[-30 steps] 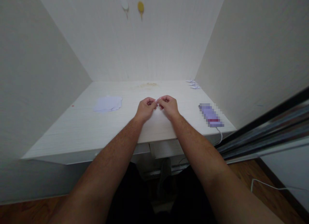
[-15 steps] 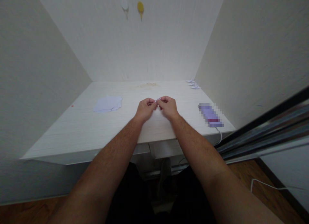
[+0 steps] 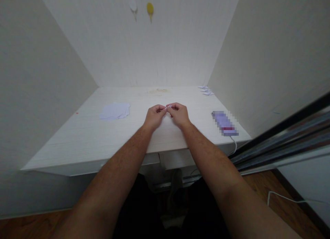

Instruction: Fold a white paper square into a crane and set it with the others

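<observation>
- White, small folded paper piece point(image 3: 168, 106) sits between the two hands, above the middle of the desk; its exact shape is mostly hidden by the fingers.
- Bare left hand point(image 3: 155, 116) pinches the paper piece between thumb and curled fingers, from the left side.
- Bare right hand point(image 3: 179, 114) grips it likewise from the right, the fingertips of both hands nearly meeting.
- Pale, faintly grained rectangular desk point(image 3: 116, 139) lies beneath both hands.
- Loose stack of thin white paper sheets point(image 3: 115, 111) lies left of the left hand, edges uneven.
- Small cluster of pointed white folded paper shapes point(image 3: 207, 91) rests at the far right corner.
- Purple rectangular phone-like device point(image 3: 224, 123), its face pixelated, lies right of the right hand, with a thin white cable point(image 3: 235, 145) at its near end.
</observation>
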`<state>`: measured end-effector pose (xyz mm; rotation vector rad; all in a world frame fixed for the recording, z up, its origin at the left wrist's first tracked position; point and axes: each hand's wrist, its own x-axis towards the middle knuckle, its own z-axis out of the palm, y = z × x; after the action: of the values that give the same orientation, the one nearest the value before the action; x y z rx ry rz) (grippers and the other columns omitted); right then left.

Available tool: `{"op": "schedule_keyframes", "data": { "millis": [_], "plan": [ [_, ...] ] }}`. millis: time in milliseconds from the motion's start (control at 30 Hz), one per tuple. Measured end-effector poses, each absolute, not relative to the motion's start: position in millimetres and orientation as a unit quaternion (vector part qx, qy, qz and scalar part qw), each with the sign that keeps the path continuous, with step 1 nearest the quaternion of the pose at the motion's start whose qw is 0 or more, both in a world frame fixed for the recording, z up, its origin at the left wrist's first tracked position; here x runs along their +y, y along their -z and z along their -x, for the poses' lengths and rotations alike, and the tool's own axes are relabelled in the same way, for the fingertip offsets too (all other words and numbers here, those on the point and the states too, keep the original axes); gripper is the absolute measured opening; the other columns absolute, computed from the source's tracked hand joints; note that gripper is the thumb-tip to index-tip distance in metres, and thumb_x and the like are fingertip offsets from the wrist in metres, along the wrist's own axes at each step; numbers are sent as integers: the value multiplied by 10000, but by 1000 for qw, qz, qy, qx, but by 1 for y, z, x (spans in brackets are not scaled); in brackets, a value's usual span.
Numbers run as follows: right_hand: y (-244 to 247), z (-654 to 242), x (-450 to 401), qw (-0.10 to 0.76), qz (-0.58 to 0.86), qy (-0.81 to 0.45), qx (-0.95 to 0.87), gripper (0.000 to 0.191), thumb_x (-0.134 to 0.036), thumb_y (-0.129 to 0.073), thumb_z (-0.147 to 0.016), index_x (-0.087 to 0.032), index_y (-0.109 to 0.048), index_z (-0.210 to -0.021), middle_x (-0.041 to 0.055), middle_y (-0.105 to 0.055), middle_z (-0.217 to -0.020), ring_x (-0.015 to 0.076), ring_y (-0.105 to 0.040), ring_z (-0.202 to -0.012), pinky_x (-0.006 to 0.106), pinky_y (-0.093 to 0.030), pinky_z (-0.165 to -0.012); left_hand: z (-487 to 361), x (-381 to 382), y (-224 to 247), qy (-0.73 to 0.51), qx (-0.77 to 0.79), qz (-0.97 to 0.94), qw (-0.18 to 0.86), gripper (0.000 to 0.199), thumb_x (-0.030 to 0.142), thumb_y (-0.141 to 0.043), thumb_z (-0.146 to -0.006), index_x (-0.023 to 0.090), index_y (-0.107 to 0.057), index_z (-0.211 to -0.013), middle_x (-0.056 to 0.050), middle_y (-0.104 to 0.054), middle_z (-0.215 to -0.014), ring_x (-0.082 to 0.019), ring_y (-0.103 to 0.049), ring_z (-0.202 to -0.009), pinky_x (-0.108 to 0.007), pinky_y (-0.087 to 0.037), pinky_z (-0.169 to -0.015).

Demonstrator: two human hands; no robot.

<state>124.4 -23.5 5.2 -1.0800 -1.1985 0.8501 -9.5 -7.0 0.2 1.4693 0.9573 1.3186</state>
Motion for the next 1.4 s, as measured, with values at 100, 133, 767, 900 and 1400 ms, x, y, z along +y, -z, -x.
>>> {"op": "schedule_keyframes", "data": {
  "millis": [100, 133, 767, 900, 1400],
  "plan": [
    [-6, -125, -24, 616, 467, -379, -508, 264, -350, -721, -658, -160, -724, -842, -14, -654, -650, 92, -501, -522, 237, -413, -502, 10, -5, 1, -540, 395, -598, 441, 201, 349, -754, -701, 164, -699, -758, -9, -656, -674, -112, -526, -604, -265, -403, -612],
    [-6, -125, -24, 617, 468, -381, -505, 260, -349, -718, -660, -160, -723, -838, -13, -655, -648, 93, -504, -524, 236, -411, -499, 10, -5, 2, -540, 400, -598, 437, 195, 344, -749, -704, 165, -702, -765, -9, -655, -673, -113, -526, -602, -267, -409, -614],
    [-7, -124, -25, 610, 487, -374, -501, 215, -331, -711, -644, -159, -696, -772, -13, -651, -647, 96, -524, -551, 237, -425, -525, 9, -4, 5, -542, 407, -600, 425, 190, 324, -756, -681, 168, -670, -747, -12, -665, -701, -118, -557, -638, -266, -423, -647],
    [-8, -124, -26, 601, 492, -379, -503, 215, -338, -702, -655, -163, -695, -781, -12, -647, -638, 102, -540, -563, 234, -428, -523, 9, -4, 4, -540, 410, -597, 428, 186, 325, -751, -676, 170, -671, -740, -8, -660, -692, -119, -550, -633, -265, -410, -638],
    [-6, -124, -25, 603, 493, -367, -508, 199, -348, -707, -653, -171, -666, -733, -17, -624, -616, 105, -533, -551, 237, -430, -519, 9, -3, 5, -541, 408, -595, 432, 155, 300, -732, -675, 169, -669, -730, -6, -653, -680, -119, -544, -623, -264, -400, -627]
  ]
}}
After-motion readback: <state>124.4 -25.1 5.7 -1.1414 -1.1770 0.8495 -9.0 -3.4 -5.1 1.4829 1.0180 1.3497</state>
